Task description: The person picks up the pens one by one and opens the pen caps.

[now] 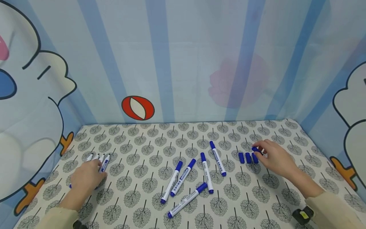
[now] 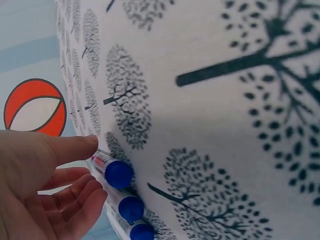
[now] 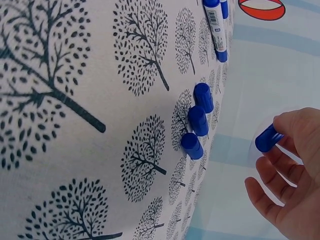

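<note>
One blue cap (image 3: 269,139) is pinched between the thumb and finger of my right grip (image 1: 275,158), which is closed on it, near three more caps (image 3: 198,120) in a row on the table (image 1: 234,211). My left grip (image 1: 85,175) is relaxed, thumb apart from fingers, at the uncapped markers (image 1: 105,161); whether it touches one, I cannot tell. Five capped markers (image 1: 183,177) lie between both.

Brightly and evenly lit in the head view, with soft, faint shadows on the cloth (image 1: 117,194) near the left hand (image 1: 85,175) and slightly fuzzy detail on the markers (image 1: 183,178), but dimmer and greyer in both wrist views, with a hazy, softly focused curtain (image 3: 250,85) behind.
</note>
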Tool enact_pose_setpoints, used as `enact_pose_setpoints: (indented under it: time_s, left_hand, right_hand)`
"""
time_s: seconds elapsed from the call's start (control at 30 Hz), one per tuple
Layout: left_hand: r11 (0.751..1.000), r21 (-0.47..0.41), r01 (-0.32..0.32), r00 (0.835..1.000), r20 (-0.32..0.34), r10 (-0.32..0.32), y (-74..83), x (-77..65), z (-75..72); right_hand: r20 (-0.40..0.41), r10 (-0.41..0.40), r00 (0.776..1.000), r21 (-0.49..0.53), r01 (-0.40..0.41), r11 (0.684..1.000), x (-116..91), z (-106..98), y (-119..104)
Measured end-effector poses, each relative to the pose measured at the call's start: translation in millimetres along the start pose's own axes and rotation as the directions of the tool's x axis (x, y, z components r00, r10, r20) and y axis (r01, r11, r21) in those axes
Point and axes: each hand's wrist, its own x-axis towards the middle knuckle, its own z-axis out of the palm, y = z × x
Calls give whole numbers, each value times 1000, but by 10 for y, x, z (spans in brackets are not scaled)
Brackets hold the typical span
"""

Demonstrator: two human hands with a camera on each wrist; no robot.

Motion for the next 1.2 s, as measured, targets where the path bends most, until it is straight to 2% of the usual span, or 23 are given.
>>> enact_pose_setpoints:
  time_s: [0.3,0.53,0.7,0.83,0.93,1.2]
  left_hand:
    - [997,12,-79,994,-69,80,66,16,-34]
    - [988,-7,-155,972,-180,152,206,21,-21]
    - [979,-6,-205,963,-182,200,296,28,5]
    - [971,-8,-238,956,-180,233,378,25,10]
    - [962,-2,-273,944,-194,267,442,12,28]
    - [931,23,-365,896,-263,358,606,4,123]
  right_hand:
    - [53,54,997,32,-56,998,3,-40,44]
    - [69,103,992,39,-106,994,-1,-53,102]
    - [63,104,993,32,-106,994,1,-35,145]
    - [95,142,985,37,-146,989,-1,-40,187]
    - [129,176,976,49,-183,982,-3,-38,221]
    - [215,249,944,46,-264,963,-20,27,308]
